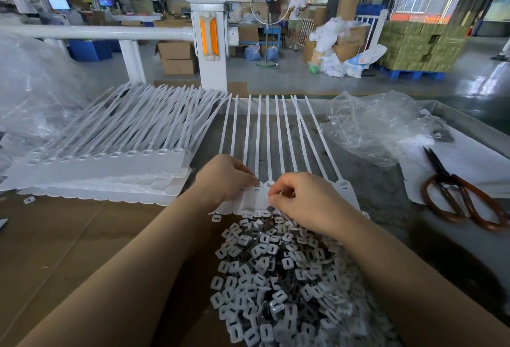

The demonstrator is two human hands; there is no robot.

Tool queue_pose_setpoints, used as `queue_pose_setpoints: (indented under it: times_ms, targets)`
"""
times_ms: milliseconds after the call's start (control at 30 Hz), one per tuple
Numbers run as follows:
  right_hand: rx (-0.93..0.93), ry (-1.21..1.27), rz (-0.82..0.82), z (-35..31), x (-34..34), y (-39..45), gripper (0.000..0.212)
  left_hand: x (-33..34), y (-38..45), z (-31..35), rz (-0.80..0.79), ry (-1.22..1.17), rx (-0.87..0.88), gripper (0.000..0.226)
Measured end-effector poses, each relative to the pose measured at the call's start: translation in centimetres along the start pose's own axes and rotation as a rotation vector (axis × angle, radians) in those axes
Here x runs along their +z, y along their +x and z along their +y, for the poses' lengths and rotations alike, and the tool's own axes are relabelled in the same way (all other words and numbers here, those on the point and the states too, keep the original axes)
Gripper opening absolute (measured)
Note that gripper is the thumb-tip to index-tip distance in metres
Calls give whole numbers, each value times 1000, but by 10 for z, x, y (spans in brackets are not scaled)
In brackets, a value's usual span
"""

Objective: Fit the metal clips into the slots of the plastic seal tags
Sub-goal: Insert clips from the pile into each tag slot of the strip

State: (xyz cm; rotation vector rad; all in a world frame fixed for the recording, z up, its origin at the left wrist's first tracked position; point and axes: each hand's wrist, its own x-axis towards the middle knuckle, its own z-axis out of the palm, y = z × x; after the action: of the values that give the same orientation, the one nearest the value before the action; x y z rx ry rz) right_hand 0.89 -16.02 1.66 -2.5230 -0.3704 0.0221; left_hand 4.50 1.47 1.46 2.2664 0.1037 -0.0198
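The left hand has its fingers curled down, the tips pressing at the slot end of a white seal tag in a joined row of tags lying flat on the table; a small clip seems to sit under the fingertips, though it is too small to be sure. The right hand is beside it with fingers bent, pinching at the neighbouring tag's head (what it pinches is hidden by the fingers). The tags' thin straps run away from the hands toward the far table edge. Just below both hands lies a big heap of metal clips. To the left sits a stack of more tags, to the right crumpled clear plastic and scissors on white paper.
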Motion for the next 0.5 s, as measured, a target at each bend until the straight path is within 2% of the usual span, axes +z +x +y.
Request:
queue_pose_setpoints:
  times_ms: [367,500]
  targets:
    - [-3,-2,-1,-1,-1,0,16,0,1,0,-8,46,36,7]
    - [-3,-4,-7,-1,-1,1,16,0,1,0,32,119,101,9]
